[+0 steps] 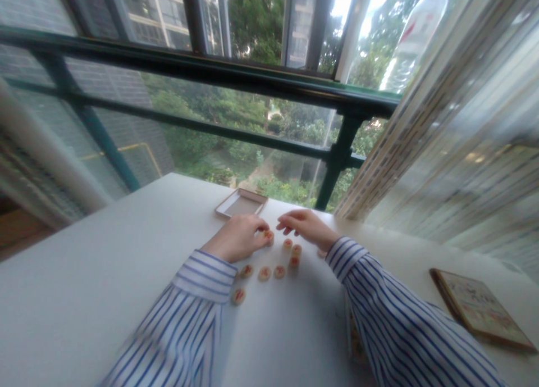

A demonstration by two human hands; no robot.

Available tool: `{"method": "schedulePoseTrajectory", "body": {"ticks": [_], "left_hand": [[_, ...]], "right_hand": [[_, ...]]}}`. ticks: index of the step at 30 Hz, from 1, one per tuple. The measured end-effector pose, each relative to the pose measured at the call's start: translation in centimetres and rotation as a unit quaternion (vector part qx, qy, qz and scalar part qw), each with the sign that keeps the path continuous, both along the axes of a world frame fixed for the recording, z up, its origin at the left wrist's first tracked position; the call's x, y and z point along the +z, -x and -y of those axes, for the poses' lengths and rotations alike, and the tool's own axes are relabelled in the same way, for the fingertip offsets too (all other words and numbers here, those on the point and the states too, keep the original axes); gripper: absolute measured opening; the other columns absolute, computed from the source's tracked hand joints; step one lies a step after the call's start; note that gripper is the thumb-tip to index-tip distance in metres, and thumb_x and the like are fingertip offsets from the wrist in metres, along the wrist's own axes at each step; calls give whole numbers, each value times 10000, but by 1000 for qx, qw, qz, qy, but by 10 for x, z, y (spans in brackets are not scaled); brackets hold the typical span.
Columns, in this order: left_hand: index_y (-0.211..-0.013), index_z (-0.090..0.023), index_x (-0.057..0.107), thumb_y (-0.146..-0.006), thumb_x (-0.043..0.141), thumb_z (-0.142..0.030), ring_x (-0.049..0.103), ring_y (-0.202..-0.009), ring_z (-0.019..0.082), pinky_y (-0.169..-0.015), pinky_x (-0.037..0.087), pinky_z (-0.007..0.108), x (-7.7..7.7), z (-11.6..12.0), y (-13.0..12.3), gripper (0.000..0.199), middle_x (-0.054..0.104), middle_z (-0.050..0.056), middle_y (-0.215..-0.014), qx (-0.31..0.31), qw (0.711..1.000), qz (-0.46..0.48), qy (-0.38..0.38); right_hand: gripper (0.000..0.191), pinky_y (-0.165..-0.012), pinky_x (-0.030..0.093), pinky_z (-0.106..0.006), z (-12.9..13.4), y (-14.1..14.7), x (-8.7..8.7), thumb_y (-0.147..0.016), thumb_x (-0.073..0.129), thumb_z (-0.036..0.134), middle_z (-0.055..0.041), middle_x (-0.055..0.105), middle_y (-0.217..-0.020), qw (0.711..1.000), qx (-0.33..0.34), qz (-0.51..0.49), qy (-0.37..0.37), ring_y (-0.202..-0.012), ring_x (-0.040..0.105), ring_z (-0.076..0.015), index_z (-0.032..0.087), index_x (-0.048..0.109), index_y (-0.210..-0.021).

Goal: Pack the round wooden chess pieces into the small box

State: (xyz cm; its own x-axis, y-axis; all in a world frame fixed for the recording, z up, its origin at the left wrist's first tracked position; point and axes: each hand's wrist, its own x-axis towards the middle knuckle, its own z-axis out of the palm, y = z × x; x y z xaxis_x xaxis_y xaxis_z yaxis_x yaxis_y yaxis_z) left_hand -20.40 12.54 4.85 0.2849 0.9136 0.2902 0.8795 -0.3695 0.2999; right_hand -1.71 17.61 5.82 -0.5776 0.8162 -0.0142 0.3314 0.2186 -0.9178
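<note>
My left hand (236,236) pinches a round xiangqi piece (268,237) with a red character, between thumb and forefinger; another piece seems to lie against it, partly covered by the fingers. Just to the right, my right hand (306,227) hovers over the table with bent fingers apart and nothing visible in them. Below the hands lie several more pale round pieces with red marks, among them a loose piece (238,296) nearest me, a piece (264,273) in the middle and a piece (294,261) touching another at the right. My left cuff partly hides one piece.
A shallow open box lid (224,208) lies at the white table's (126,246) far edge. On the right is a flat brown-edged box (482,308) with printed pictures. My right sleeve partly covers another container (356,342). Behind stand a green railing, a window, curtains and a plastic bottle (415,39).
</note>
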Motion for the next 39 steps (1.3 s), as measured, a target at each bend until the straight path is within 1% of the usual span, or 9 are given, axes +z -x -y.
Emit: {"method": "schedulePoseTrajectory", "body": {"ticks": [4, 8, 16, 22, 26, 31, 35, 37, 39], "left_hand": [[-772, -274, 689, -658, 566, -457, 573, -757, 198, -682, 403, 281, -5, -1, 4, 249, 623, 42, -802, 33, 997, -53, 50], [-718, -278, 691, -604, 621, -416, 559, -798, 207, -717, 400, 287, -6, 1, 1, 192, 602, 46, -791, 48, 992, -66, 92], [-692, -264, 685, -611, 602, -380, 553, -799, 252, -725, 402, 353, -15, 3, -5, 164, 589, 75, -745, 52, 989, -108, 81], [-684, -265, 687, -592, 604, -386, 560, -794, 243, -699, 411, 326, -17, 1, -5, 173, 606, 72, -748, 59, 986, -127, 91], [-714, -263, 691, -593, 597, -423, 568, -808, 252, -694, 412, 319, -19, 0, -2, 221, 614, 76, -756, 59, 985, -135, 88], [-845, -280, 682, -583, 606, -506, 574, -839, 243, -715, 407, 303, -17, -1, 10, 354, 636, 68, -847, 63, 989, -95, 92], [-924, -234, 655, -676, 555, -438, 561, -880, 232, -761, 388, 317, -15, -4, 15, 336, 643, 77, -915, 99, 990, -83, 48], [-952, -224, 641, -719, 523, -392, 552, -898, 230, -773, 375, 327, -17, -6, 13, 310, 648, 77, -935, 98, 992, -80, 23], [-948, -226, 640, -733, 514, -372, 549, -898, 231, -770, 367, 332, -20, -7, 10, 289, 657, 75, -928, 90, 993, -74, 15]], "right_hand": [[250, -523, 403, -175, 0, -4, 0, -806, 493, 334, -78, 671, -877, 1000, -19, 10, 10, -661, 594, -91, 129, 631, -843], [243, -512, 400, -170, 3, -4, 0, -809, 496, 329, -81, 669, -871, 999, -29, 21, 15, -657, 596, -92, 127, 627, -840], [243, -484, 390, -168, 5, -2, -3, -807, 493, 315, -79, 667, -823, 999, -35, 31, -3, -631, 591, -95, 119, 634, -829], [210, -537, 429, -191, 0, 0, -9, -796, 493, 265, -77, 667, -801, 999, -35, 34, -19, -619, 590, -95, 114, 638, -814], [180, -594, 448, -214, -8, 3, -20, -762, 496, 201, -61, 665, -778, 996, -37, 61, -60, -626, 588, -104, 120, 645, -824], [193, -659, 440, -243, -11, 5, -27, -744, 514, 238, -42, 669, -811, 976, -31, 135, -171, -714, 587, -140, 169, 666, -842], [203, -641, 434, -242, -7, 7, -28, -756, 499, 255, -31, 667, -763, 969, -35, 155, -190, -688, 587, -147, 193, 668, -849], [210, -630, 433, -241, -7, 7, -28, -763, 488, 262, -29, 664, -747, 968, -38, 158, -192, -671, 586, -146, 198, 666, -853], [215, -637, 433, -242, -7, 6, -27, -765, 484, 264, -34, 667, -768, 966, -38, 162, -196, -681, 588, -149, 193, 666, -856]]}}
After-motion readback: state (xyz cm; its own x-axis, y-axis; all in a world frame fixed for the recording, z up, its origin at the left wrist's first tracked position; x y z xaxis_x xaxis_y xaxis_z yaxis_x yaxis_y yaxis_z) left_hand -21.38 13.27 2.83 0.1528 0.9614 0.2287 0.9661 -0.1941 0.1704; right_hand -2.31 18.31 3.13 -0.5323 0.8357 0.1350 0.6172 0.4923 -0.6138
